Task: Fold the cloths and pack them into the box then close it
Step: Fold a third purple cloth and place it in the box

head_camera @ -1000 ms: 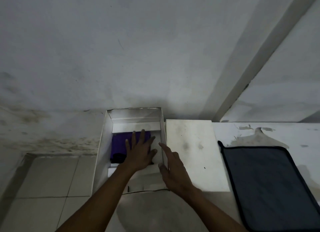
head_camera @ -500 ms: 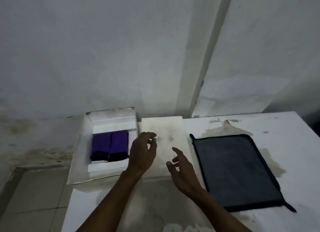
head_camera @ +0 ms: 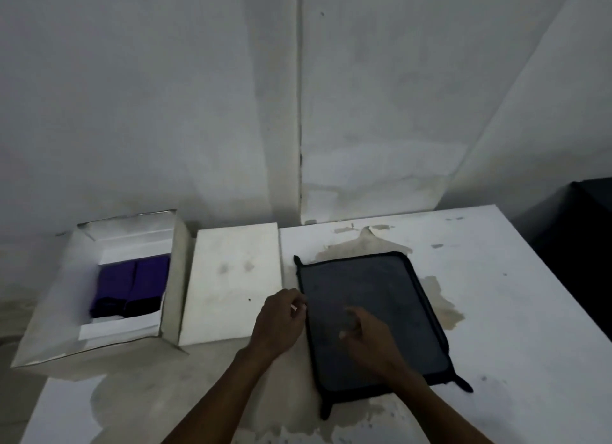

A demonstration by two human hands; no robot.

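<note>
- A white box (head_camera: 49, 324) sits open at the far left of the table (head_camera: 513, 311), its near left corner hanging over the table's left edge.
- Inside the box, toward its far end, lie two folded purple cloths (head_camera: 132, 286) side by side, touching, their near ends dark.
- Just right of the box, touching its right wall, the white lid (head_camera: 228, 278) lies flat on the table.
- The left hand (head_camera: 278, 324) hovers at the near right corner of the lid, beside the left edge of the dark cloth. Its grip is loosely curled, fingertips drawn toward the thumb right at the cloth's black border; whether it already pinches the border cannot be told.
- A dark grey cloth (head_camera: 381, 288) with black trim lies spread flat right of the lid, a small loop sticking out at its near right corner. It rests on stained patches of the tabletop.
- The right hand (head_camera: 371, 341) is over the middle of the dark cloth, fingers loosely bent with the grip apart, holding nothing.
- A dark object (head_camera: 583, 245) stands past the table's right edge.
</note>
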